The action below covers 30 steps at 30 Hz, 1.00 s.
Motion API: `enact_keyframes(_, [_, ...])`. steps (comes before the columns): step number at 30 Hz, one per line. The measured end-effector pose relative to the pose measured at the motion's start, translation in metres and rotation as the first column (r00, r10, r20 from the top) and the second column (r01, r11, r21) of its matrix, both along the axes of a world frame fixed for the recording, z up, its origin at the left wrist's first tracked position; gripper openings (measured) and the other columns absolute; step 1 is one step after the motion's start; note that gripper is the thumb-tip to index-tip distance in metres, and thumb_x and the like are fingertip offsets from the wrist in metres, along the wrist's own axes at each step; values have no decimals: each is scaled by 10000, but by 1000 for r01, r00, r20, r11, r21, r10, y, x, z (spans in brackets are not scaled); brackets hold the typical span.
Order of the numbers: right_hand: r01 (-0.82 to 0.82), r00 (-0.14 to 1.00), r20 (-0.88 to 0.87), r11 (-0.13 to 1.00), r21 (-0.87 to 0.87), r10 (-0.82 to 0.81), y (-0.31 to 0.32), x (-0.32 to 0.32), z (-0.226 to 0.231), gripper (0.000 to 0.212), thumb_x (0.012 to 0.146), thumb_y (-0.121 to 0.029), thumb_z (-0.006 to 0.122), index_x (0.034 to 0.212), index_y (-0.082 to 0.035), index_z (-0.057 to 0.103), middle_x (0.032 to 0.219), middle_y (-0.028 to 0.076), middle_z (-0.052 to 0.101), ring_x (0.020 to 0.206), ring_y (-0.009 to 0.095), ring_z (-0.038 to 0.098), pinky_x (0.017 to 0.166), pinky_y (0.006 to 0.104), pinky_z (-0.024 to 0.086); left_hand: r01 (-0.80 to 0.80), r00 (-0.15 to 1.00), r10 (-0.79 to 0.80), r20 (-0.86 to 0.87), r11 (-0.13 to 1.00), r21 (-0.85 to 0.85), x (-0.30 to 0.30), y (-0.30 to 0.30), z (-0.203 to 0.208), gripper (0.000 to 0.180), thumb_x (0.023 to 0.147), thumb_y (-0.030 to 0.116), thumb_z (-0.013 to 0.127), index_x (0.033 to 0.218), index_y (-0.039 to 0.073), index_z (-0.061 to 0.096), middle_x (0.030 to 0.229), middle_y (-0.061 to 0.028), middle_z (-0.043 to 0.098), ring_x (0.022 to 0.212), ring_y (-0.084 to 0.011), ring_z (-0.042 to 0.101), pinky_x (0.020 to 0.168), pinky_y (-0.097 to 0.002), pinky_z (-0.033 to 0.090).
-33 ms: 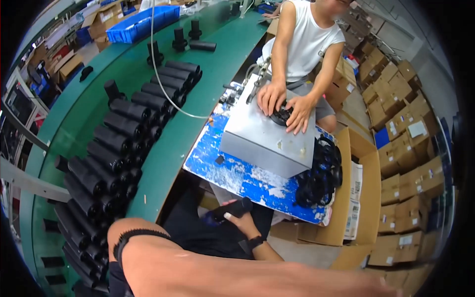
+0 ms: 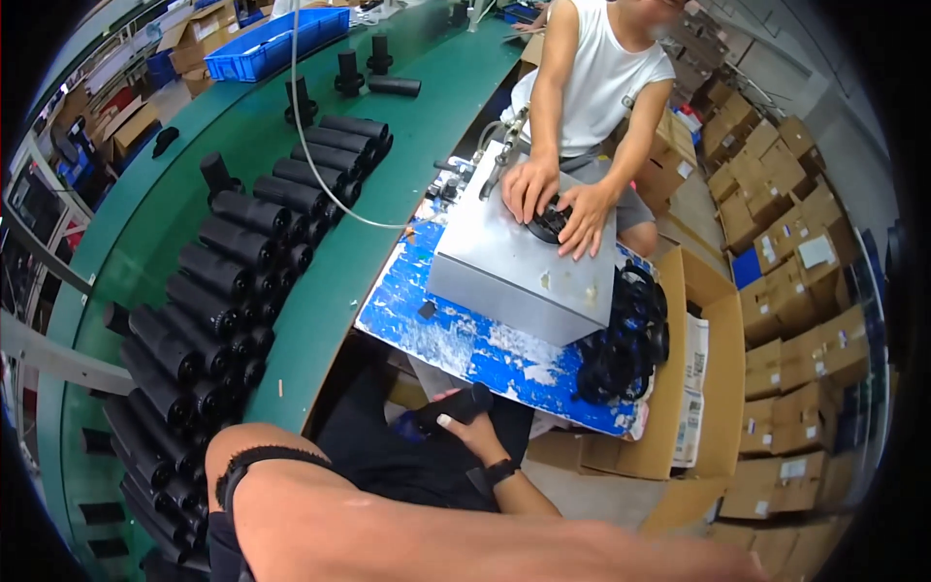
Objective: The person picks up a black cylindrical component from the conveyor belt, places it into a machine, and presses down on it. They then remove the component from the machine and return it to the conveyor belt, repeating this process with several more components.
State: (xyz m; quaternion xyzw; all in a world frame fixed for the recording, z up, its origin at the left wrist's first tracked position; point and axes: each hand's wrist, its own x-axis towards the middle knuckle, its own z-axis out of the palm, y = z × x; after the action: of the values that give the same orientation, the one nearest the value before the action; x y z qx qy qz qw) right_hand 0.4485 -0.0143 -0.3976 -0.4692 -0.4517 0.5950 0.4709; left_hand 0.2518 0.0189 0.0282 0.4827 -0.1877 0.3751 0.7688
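My right hand [image 2: 475, 436], with a dark band on its wrist, is closed around a black cylindrical tube [image 2: 471, 400] above my lap. The thumb lies across the tube, and its lower end is dark and bluish. My left forearm [image 2: 427, 519] crosses the lower edge from left to right, with a black band near the elbow; the left hand is out of sight beyond that edge. Opposite me, a co-worker in a white sleeveless top presses both hands [image 2: 585, 215] on a black round part [image 2: 549, 227] atop a grey metal box [image 2: 514, 291].
Rows of stacked black tubes [image 2: 213, 272] lie on the green table [image 2: 320, 320] to the left. The box stands on a worn blue board [image 2: 485, 354], beside a heap of black rings [image 2: 626, 335]. An opened carton [image 2: 713, 388] stands right of it. A thin hose [image 2: 335, 199] hangs across the table.
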Motion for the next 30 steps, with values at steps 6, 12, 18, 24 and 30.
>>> enact_keyframes(6, [3, 1000, -16, 997, -71, -4, 16, 19, 1, 467, 880, -112, 823, 1282, -42, 596, 1273, 86, 702, 1210, 211, 644, 1071, 377, 495, -60, 985, 75, 157, 993, -97, 20, -17, -13, 574, 1115, 429, 337, 1454, 26, 565, 1476, -182, 573, 1388, -325, 535, 1192, -500, 366])
enact_keyframes(12, [-100, 993, 55, 995, -12, 101, 7, -2, 4, 471, 881, -137, 831, 1281, -44, 600, 1278, 89, 694, 1219, 209, 639, 1086, 387, 489, -148, 965, 171, 200, 981, -125, 20, -30, -14, 500, 1115, 397, 378, 1463, 94, 570, 1487, -107, 573, 1384, -269, 533, 1185, -482, 364])
enact_keyframes(18, [-125, 987, 103, 992, 20, 123, 16, 0, -2, 481, 899, -178, 823, 1298, -49, 587, 1264, 86, 695, 1210, 210, 641, 1089, 392, 486, -247, 929, 286, 233, 951, -184, 18, -41, -14, 440, 1114, 365, 419, 1471, 162, 575, 1498, -33, 573, 1380, -213, 532, 1178, -463, 363])
enact_keyframes(24, [-98, 992, 76, 995, -2, 98, 14, -4, -2, 466, 886, -187, 847, 1263, -46, 613, 1264, 85, 702, 1204, 203, 648, 1072, 385, 503, -423, 842, 491, 224, 858, -290, 10, -64, -17, 399, 1114, 332, 460, 1480, 230, 581, 1509, 41, 573, 1377, -156, 530, 1171, -445, 362])
enact_keyframes(30, [-91, 993, 77, 996, 21, 90, 12, -1, -10, 475, 882, -188, 858, 1266, -46, 616, 1258, 84, 707, 1201, 199, 651, 1064, 388, 512, -479, 732, 570, 374, 820, -312, -20, -68, -90, 399, 1120, 299, 471, 1508, 324, 561, 1580, 122, 523, 1457, -117, 478, 1185, -449, 343])
